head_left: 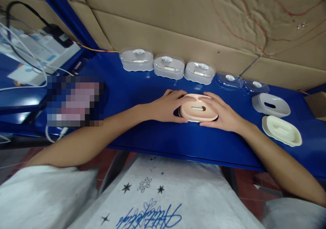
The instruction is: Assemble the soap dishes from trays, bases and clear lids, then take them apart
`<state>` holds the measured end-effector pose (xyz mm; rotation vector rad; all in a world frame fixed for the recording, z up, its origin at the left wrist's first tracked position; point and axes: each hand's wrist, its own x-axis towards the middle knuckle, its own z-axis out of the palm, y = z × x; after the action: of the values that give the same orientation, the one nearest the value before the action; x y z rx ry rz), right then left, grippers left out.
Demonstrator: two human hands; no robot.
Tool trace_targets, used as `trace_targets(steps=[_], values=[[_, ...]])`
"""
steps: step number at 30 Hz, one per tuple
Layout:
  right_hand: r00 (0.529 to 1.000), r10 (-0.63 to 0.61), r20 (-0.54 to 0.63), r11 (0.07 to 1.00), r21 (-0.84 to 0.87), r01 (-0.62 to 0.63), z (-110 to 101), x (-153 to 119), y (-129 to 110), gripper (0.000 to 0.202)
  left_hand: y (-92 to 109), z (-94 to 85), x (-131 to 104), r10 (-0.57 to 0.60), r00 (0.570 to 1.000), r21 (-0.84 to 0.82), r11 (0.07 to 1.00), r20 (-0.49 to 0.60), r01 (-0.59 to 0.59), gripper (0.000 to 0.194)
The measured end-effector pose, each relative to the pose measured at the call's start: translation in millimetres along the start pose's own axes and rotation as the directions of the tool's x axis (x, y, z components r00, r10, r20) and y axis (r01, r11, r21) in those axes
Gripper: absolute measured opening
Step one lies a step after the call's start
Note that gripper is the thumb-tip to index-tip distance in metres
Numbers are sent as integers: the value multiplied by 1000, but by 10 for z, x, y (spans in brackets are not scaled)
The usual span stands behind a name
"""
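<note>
An oval peach-coloured plastic piece [188, 112] with a slot and a small white bar in its middle rests on the blue table [152, 137]. My left hand [169, 106] curves around its left side, fingers at the back edge and thumb at the front. Around the right side is my right hand [222, 113], gripping it in the same way. A strip of white shows under the peach piece's front edge. Its underside is hidden.
Three grey boxes with clear lids [137, 64] stand along the back. Two clear lids [229, 81] lie beside them. At right are a grey oval shell [271, 105] and a cream tray [281, 130]. A pixelated device [76, 101] and cables lie left.
</note>
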<state>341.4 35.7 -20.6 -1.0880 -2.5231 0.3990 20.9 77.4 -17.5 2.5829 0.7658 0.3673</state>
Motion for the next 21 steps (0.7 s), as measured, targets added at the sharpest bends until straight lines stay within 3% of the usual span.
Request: trace_targets(steps=[10,21], values=[[999,-37,19,997,73,35,-17,37,-38,87,30,-53,-5,0,999,-25,1000,47,1,88],[997,-76,2,986,146,75,-55,42,-52,71,73,-6,1,12,1000,-87,996,29,-9,86]])
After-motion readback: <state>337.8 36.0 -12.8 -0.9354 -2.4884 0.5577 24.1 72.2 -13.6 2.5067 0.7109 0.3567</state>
